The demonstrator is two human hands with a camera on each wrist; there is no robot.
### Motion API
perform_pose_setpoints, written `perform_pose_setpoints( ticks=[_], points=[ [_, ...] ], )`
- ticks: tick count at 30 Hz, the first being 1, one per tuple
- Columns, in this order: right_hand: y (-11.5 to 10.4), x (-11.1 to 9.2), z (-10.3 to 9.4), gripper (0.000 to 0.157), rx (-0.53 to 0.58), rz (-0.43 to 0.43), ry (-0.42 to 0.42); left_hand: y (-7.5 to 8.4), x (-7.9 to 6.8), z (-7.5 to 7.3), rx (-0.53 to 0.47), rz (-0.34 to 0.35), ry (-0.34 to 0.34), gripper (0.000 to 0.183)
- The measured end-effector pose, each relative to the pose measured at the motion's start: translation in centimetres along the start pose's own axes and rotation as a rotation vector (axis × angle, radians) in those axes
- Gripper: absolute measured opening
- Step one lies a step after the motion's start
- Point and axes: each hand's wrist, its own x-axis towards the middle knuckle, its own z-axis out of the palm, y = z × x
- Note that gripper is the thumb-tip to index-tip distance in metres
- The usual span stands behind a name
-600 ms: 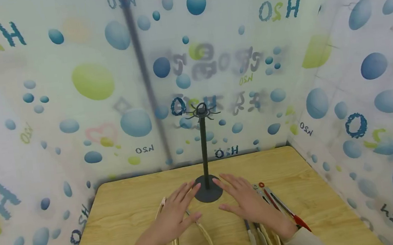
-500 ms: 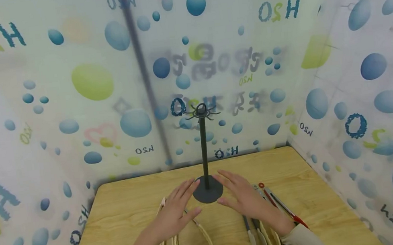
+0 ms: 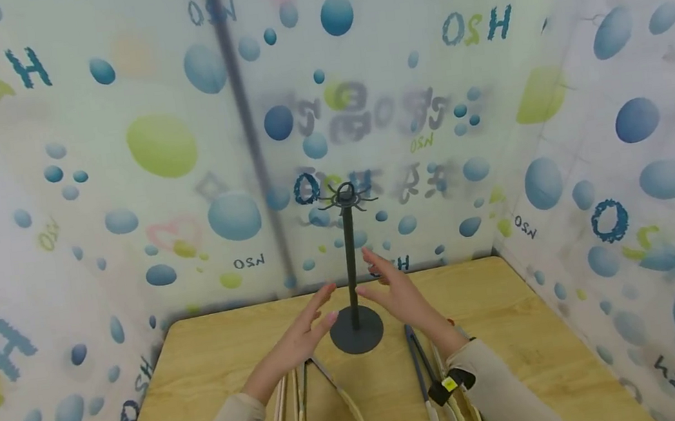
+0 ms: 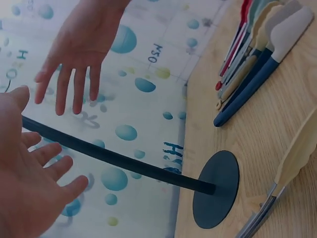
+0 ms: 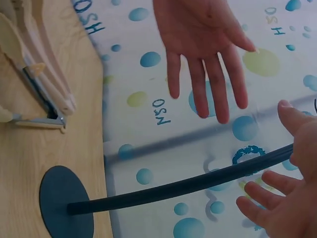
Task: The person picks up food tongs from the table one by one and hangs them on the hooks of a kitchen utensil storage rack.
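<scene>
A dark utensil stand (image 3: 351, 257) with a round base and a ring of hooks on top stands upright towards the back of the table. My left hand (image 3: 306, 332) is raised just left of its pole, fingers stretched forward. On the other side, my right hand (image 3: 402, 295) is held a little higher, its fingers also extended. Both palms face inward with the pole between them, and neither hand holds anything. In the left wrist view, the left fingers (image 4: 52, 161) lie close to the pole (image 4: 124, 158). The right wrist view shows the right hand (image 5: 292, 188) near the pole's upper part.
Spread-open tongs with cream tips (image 3: 350, 403) lie left of centre, beside several other long cream-tipped utensils (image 3: 301, 416). To the right, navy-handled tongs (image 3: 419, 368) lie among several more utensils, partly under the right forearm. A drop-patterned curtain (image 3: 185, 186) encloses the table's back and sides.
Both hands have risen and moved forward from low over the base to either side of the pole. Their palms have turned to face each other. The stand and utensils stay in place.
</scene>
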Motion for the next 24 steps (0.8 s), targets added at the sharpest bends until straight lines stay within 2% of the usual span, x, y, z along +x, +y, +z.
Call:
perform_pose_setpoints(
  ticks=[3, 6, 11, 17, 24],
  points=[
    [0.0, 1.7, 0.3, 0.075, 0.083, 0.049, 0.022, -0.8, 1.1, -0.2, -0.120, 0.005, -0.009, 0.061],
    [0.0, 3.3, 0.6, 0.072, 0.153, 0.091, 0.057, -1.4, 2.3, -0.4, -0.189, -0.017, -0.019, 0.060],
    [-0.5, 5.3, 0.7, 0.067, 0.197, 0.119, 0.122, -1.9, 4.5, -0.2, -0.217, -0.030, -0.027, 0.062],
    [-1.0, 7.0, 0.9, 0.059, 0.170, 0.122, 0.195, -2.1, 7.0, 0.3, -0.233, -0.033, -0.007, 0.061],
    [-1.2, 8.3, 1.4, 0.046, 0.257, 0.153, 0.266, -2.3, 8.4, 0.6, -0.269, -0.023, 0.001, 0.059]
  ],
)
